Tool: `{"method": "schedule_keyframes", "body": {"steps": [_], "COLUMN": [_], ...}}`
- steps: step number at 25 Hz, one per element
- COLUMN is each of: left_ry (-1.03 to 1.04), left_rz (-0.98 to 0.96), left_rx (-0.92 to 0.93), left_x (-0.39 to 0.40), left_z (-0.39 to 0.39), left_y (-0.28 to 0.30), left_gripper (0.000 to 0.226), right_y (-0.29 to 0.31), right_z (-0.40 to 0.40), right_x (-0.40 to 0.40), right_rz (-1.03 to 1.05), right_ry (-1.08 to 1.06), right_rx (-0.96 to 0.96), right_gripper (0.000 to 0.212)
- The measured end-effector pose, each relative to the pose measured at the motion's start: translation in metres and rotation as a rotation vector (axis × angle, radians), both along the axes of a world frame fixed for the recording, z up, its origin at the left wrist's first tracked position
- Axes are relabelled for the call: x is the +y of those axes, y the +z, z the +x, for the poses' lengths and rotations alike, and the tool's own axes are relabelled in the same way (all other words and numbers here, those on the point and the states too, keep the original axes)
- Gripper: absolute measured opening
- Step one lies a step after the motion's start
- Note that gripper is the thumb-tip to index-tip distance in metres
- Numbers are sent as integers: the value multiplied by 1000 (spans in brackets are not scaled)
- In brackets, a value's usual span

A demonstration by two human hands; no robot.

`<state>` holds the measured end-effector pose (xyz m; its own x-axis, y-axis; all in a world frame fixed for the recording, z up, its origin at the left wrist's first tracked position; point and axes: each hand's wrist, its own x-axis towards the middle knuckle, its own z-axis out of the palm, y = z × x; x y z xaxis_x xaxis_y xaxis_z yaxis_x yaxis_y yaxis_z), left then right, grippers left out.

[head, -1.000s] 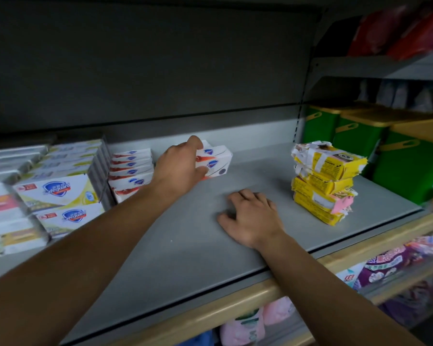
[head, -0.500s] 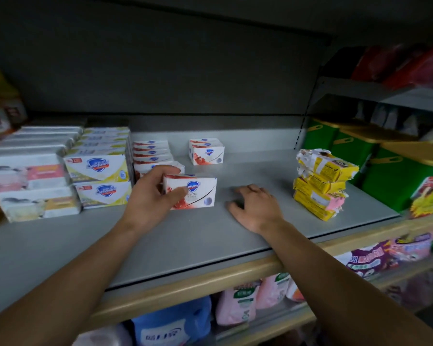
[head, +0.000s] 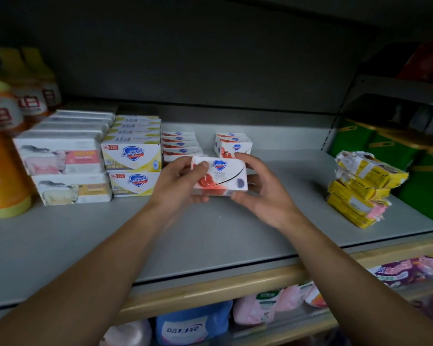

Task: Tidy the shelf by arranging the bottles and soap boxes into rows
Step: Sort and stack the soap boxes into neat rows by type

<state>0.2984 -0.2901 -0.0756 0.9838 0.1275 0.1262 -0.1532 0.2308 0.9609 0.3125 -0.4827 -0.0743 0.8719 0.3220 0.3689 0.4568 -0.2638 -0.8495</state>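
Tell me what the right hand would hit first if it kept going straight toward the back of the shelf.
Probably the lone red-and-white Safeguard soap box standing just behind the right hand; depth is unclear from this single view.

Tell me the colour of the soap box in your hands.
White with red fruit art and a blue shield logo; the soap box shows clearly in the head view.

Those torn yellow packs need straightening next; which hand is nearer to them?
Right. The right hand grips the soap box on the side facing the yellow packs; the left hand grips its far side.
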Motion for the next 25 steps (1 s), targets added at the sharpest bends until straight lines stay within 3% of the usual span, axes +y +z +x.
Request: {"method": "schedule_keyframes", "body": {"steps": [4, 6, 10, 14, 18, 21, 25], "left_ry": [-115, -116, 36, 114, 95, -52, -79], "left_rz": [-168, -95, 264, 355, 333, 114, -91], "left_rx": [-10, -29, 37, 95, 99, 120, 78], "left_x": [4, 3, -2, 0, 1, 0, -1], "left_z": [1, -1, -1, 2, 3, 2, 1], "left_y": [5, 2, -4, -5, -7, -7, -5], "left_gripper": [13, 11, 66, 80, 71, 42, 10], "right_y": [3, 3, -11, -21, -19, -17, -18], "right_z": [6, 10, 14, 19, 14, 8, 6], "right_x": [6, 10, 17, 16, 16, 15, 12], "right_rz": [201, 338, 399, 273, 251, 331, 419], "right_ry": [-64, -125, -213, -228, -245, -295, -137], "right_rx": [59, 122, 282, 353, 317, 192, 107], "right_gripper": [46, 30, 40, 52, 45, 34, 46]}}
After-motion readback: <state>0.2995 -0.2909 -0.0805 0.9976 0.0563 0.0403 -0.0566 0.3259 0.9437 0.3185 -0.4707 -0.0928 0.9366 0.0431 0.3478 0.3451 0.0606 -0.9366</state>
